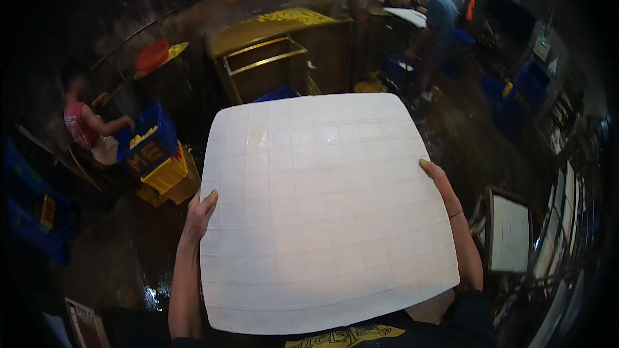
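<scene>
A large white slab (322, 206) with rounded corners spans the space in front of me, its top marked by a grid of shallow lines. I cannot tell what it is made of. My left hand (200, 212) grips its left edge, thumb on top. Higher up on the opposite edge, my right hand (436, 175) is closed on the slab with its thumb showing. The other fingers of both hands are mostly hidden beneath. The slab's near edge comes close to my dark shirt (419, 328).
At left, a person in a red top (82, 122) reaches into a blue crate (149, 145) stacked on yellow crates (169, 177). Another person (441, 19) stands at the far right. A large vat (229, 42) stands ahead; framed white boards (509, 232) lean at right. The floor (129, 238) looks wet.
</scene>
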Demonstrator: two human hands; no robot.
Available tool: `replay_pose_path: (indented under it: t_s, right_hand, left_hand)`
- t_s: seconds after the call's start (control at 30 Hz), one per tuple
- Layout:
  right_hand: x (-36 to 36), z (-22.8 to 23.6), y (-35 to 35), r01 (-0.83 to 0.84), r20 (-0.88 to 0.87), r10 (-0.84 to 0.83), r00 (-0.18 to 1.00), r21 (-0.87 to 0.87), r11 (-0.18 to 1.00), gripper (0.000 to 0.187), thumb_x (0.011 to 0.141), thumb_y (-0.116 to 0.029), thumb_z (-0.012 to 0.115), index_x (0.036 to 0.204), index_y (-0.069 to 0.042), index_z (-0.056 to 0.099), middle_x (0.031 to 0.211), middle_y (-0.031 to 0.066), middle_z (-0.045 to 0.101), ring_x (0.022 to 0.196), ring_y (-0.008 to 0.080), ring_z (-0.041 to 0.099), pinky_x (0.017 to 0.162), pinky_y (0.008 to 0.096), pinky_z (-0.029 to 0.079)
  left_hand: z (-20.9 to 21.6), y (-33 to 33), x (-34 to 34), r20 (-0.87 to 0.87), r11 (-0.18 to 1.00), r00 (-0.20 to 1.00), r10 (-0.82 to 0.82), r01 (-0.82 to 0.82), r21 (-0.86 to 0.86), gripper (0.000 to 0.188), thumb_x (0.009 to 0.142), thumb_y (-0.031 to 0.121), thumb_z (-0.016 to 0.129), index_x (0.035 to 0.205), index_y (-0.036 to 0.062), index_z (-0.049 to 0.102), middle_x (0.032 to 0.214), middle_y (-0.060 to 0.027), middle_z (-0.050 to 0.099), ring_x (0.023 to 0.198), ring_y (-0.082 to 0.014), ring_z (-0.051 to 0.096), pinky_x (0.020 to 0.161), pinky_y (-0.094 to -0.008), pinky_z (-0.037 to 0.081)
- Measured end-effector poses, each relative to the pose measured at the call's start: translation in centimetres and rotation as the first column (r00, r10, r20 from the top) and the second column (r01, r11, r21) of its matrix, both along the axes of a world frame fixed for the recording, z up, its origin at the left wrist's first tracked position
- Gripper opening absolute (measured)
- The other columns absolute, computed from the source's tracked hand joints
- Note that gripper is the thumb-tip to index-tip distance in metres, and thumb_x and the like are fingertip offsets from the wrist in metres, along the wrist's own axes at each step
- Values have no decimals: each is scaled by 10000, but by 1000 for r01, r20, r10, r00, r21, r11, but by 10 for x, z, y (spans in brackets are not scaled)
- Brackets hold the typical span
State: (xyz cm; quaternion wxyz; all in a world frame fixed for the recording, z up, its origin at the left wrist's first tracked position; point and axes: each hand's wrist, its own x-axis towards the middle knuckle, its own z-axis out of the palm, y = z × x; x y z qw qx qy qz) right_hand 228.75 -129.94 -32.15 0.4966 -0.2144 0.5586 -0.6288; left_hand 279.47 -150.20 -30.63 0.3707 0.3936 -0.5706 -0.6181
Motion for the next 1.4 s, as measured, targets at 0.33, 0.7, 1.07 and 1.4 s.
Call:
replay_pose_path:
  t_s: [0.33, 0.7, 1.07, 1.4]
  right_hand:
    - [-84, 46, -380, -108, -121, 113, 986, 47, 993, 434, 925, -335, 580, 1172, 18, 629, 1038, 84, 678, 899, 140, 641, 784, 289, 522]
    - [-175, 43, -728, -163, -127, 174, 976, 95, 982, 452, 933, -334, 551, 1174, 43, 615, 1038, 98, 679, 844, 165, 657, 754, 303, 535]
    - [-249, -8, -1039, -353, 43, 351, 935, 170, 920, 443, 934, -333, 534, 1154, 45, 606, 1042, 129, 669, 861, 208, 661, 776, 342, 543]
    - [-247, -83, -1214, -382, -50, 401, 915, 217, 898, 425, 934, -320, 560, 1164, 34, 604, 1040, 90, 660, 896, 173, 646, 801, 324, 529]
  left_hand:
    - [-4, -331, -42, 18, 988, 990, 141, -139, -66, 506, 933, 263, 559, 1329, -47, 504, 1209, -68, 569, 1114, -149, 522, 993, -269, 380]
    - [-18, -633, -154, 36, 966, 965, 258, -259, 20, 653, 898, 311, 613, 1423, -29, 425, 1328, -157, 543, 1211, -228, 508, 1046, -319, 372]
    - [-62, -848, -221, 52, 897, 910, 410, -413, 158, 640, 892, 318, 633, 1405, -18, 448, 1304, -142, 565, 1181, -226, 531, 1014, -320, 402]
    - [-110, -1019, -208, 221, 849, 845, 487, -517, 107, 717, 871, 352, 670, 1427, -24, 418, 1356, -156, 521, 1246, -241, 482, 1074, -329, 341]
